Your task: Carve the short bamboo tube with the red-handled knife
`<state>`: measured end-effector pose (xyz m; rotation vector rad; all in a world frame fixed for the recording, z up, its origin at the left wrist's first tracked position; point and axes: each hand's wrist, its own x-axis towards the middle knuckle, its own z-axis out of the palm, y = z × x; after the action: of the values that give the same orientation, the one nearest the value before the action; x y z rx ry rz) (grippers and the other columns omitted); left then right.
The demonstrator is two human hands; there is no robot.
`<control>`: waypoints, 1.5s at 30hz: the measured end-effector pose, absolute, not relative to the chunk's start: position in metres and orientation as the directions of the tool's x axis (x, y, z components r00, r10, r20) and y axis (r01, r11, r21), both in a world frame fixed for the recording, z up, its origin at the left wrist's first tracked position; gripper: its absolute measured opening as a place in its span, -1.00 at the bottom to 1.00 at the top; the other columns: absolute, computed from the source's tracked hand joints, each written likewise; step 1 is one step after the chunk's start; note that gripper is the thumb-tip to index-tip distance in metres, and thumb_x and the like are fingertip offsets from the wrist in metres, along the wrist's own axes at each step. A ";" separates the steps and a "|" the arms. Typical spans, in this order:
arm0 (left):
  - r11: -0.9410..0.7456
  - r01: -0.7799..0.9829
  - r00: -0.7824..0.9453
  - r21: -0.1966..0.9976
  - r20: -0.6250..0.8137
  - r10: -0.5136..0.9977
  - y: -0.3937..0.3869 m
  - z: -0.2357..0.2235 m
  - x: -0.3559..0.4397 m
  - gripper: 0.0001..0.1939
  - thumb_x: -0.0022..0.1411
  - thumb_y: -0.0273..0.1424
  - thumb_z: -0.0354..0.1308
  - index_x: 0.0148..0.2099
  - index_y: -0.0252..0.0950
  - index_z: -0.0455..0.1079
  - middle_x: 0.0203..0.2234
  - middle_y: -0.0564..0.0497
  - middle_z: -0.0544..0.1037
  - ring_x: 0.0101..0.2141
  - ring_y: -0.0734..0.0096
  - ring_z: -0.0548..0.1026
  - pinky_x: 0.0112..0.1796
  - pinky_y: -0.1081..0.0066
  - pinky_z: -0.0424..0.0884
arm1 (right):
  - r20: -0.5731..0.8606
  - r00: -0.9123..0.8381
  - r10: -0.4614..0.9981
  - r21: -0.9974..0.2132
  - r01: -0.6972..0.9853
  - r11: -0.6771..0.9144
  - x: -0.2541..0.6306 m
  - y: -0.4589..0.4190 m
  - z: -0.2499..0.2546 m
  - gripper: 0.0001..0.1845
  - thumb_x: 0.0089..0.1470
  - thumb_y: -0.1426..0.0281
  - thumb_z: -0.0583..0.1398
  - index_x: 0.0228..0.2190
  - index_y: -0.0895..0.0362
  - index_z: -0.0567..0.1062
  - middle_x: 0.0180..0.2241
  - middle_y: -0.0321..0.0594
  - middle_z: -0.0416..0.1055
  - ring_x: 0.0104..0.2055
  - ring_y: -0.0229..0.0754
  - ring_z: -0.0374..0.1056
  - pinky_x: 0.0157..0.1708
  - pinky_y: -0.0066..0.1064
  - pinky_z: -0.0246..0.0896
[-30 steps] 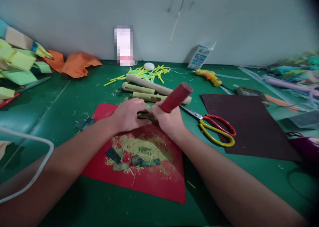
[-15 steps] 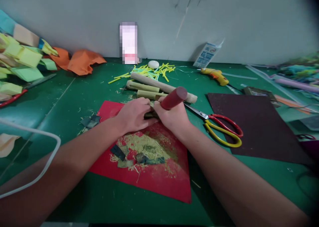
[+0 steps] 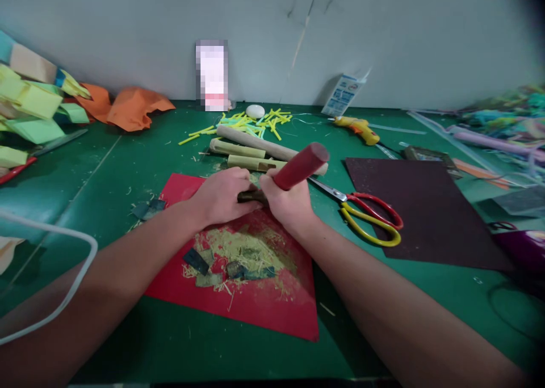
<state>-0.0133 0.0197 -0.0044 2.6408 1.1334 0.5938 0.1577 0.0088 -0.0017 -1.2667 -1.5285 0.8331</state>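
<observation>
My left hand [image 3: 223, 194] is closed around a short, dark bamboo piece [image 3: 247, 196], mostly covered by the fingers. Pressed up against it is my right hand [image 3: 289, 201], wrapped round a tool with a thick, round red handle [image 3: 302, 165]; its working end is hidden. Both hands are over the back part of a red mat [image 3: 272, 319]. Pale shavings and dust [image 3: 247, 243] cover the mat's middle, along with several dark flat strips [image 3: 196, 261]. Just beyond the hands lie two pale bamboo pieces [image 3: 244, 148], one with a cut notch, and a longer wooden stick [image 3: 259, 141].
Scissors [image 3: 370, 218] with red and yellow handles lie right of my hands, partly on a dark sheet [image 3: 430, 206]. Behind are a yellow glue gun [image 3: 357, 130], yellow sticks [image 3: 276, 121] and a propped phone [image 3: 212, 76]. Folded papers [image 3: 34, 104] are heaped left; a white cable [image 3: 80, 263] crosses my left forearm.
The view swung slightly and came back. The red handle tipped toward me half a second ago and now leans up and right again. Both hands keep their grips.
</observation>
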 end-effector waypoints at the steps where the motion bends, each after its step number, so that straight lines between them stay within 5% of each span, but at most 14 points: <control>1: -0.679 0.651 0.619 0.340 0.280 0.734 0.020 -0.005 -0.013 -0.70 0.27 -0.15 0.17 -0.26 -0.28 0.53 -0.38 -0.03 0.43 -0.28 0.27 0.43 -0.29 0.31 0.32 | 0.260 0.011 0.966 -0.923 0.298 0.245 0.157 0.009 -0.002 -0.70 -0.06 0.32 0.13 -0.68 0.05 0.14 -0.65 -0.41 0.08 -0.53 -0.31 0.03 -0.47 -0.37 0.01; 15: -0.702 0.625 0.643 0.342 0.283 0.711 0.019 -0.004 -0.014 -0.71 0.29 -0.18 0.14 -0.24 -0.29 0.54 -0.33 -0.06 0.47 -0.26 0.26 0.44 -0.26 0.30 0.33 | 0.217 -0.015 0.976 -0.874 0.443 0.201 0.157 0.015 -0.002 -0.64 -0.09 0.32 0.17 -0.72 0.05 0.11 -0.67 -0.39 0.07 -0.52 -0.28 0.04 -0.45 -0.34 0.01; 22: -0.669 0.652 0.616 0.357 0.266 0.741 0.019 -0.004 -0.013 -0.73 0.26 -0.18 0.19 -0.26 -0.29 0.54 -0.36 -0.05 0.47 -0.26 0.27 0.45 -0.25 0.30 0.35 | 0.232 0.026 0.972 -0.935 0.281 0.216 0.157 0.014 0.001 -0.72 -0.08 0.39 0.14 -0.69 0.05 0.14 -0.67 -0.42 0.07 -0.55 -0.33 0.01 -0.51 -0.37 -0.03; 39: -0.662 0.631 0.622 0.405 0.246 0.743 0.019 -0.003 -0.013 -0.74 0.27 -0.18 0.18 -0.25 -0.26 0.56 -0.34 -0.04 0.48 -0.26 0.27 0.45 -0.25 0.30 0.35 | 0.142 -0.063 0.988 -0.917 0.368 0.156 0.158 0.015 0.001 -0.69 -0.14 0.37 0.17 -0.73 0.04 0.14 -0.70 -0.42 0.05 -0.57 -0.31 0.01 -0.53 -0.36 -0.05; 45: -0.667 0.655 0.612 0.356 0.267 0.744 0.020 -0.005 -0.013 -0.72 0.26 -0.16 0.18 -0.24 -0.27 0.56 -0.35 -0.04 0.46 -0.26 0.28 0.45 -0.26 0.30 0.34 | 0.233 0.022 0.972 -0.932 0.289 0.217 0.158 0.017 -0.001 -0.73 -0.10 0.40 0.14 -0.70 0.05 0.17 -0.68 -0.42 0.09 -0.55 -0.32 0.04 -0.51 -0.36 -0.02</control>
<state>-0.0129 0.0200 -0.0047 2.6148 1.1523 0.5847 0.1584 0.0174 -0.0010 -1.2627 -1.4731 0.8451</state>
